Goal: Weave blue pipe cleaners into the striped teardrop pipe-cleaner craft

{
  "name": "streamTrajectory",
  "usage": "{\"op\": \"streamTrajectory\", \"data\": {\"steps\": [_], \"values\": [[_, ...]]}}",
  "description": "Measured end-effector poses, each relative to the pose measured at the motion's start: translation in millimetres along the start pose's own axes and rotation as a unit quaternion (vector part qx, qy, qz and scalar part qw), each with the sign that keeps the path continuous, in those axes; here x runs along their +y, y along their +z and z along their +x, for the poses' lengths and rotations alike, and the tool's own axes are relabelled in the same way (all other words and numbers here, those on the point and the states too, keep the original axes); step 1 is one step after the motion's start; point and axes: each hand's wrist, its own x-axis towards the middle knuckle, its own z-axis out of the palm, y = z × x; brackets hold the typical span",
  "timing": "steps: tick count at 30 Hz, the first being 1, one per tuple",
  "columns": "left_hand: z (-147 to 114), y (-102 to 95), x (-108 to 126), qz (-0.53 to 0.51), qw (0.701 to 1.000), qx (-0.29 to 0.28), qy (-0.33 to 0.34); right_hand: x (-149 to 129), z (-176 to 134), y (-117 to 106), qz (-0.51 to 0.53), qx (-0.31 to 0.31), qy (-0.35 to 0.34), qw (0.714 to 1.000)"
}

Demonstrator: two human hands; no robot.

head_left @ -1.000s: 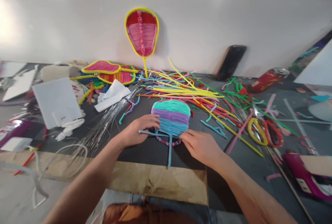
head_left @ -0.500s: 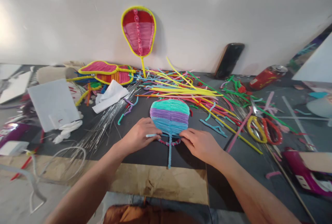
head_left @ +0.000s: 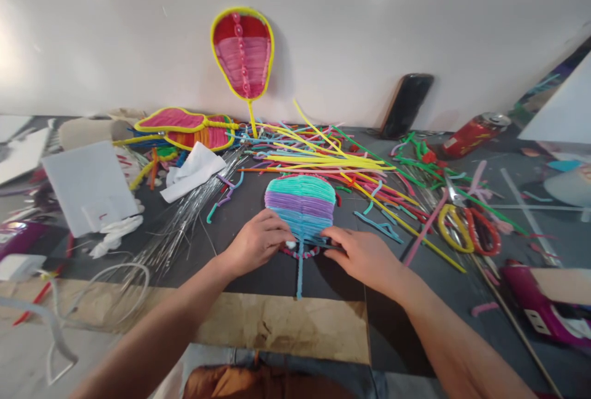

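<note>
A fan-shaped piece of pipe cleaners (head_left: 301, 205), banded teal, purple and blue, lies on the dark tabletop with its blue stem (head_left: 300, 273) toward me. Pinched fingers of my left hand (head_left: 263, 239) are at its lower left edge. On the opposite lower edge, my right hand (head_left: 355, 252) has thumb and fingers closed about the end of a blue pipe cleaner (head_left: 314, 242). Below the blue band, part of a pink and red beaded-looking rim (head_left: 305, 255) shows. My fingers partly hide the lower edge.
Loose pipe cleaners (head_left: 323, 162) lie behind the piece. A pink, yellow-edged fan (head_left: 242, 57) stands against the wall. Scissors (head_left: 455, 226), a red can (head_left: 478, 134) and a magenta glue-gun-like tool (head_left: 530, 306) are on the right. White paper (head_left: 90, 183) and thin wires (head_left: 184, 223) lie left.
A blue pipe-cleaner end that stuck out left of my left fingers is no longer visible there. My left fingers have shifted slightly right, and a small white spot now shows beside them.
</note>
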Motion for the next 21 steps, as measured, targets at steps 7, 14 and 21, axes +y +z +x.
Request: {"op": "streamTrajectory", "data": {"steps": [7, 14, 21], "values": [[2.5, 6.9, 1.0, -0.026, 0.999, 0.009, -0.021, 35.0, -10.5, -40.7, 0.298, -0.045, 0.070, 0.951], [2.5, 7.0, -3.2, -0.058, 0.998, -0.002, 0.002, 16.4, 2.7, -12.4, 0.365, -0.009, 0.021, 0.931], [1.5, 3.9, -4.6, -0.067, 0.997, -0.010, 0.042, 1.8, 4.8, 6.7, 0.166, 0.038, -0.118, 0.978]]}}
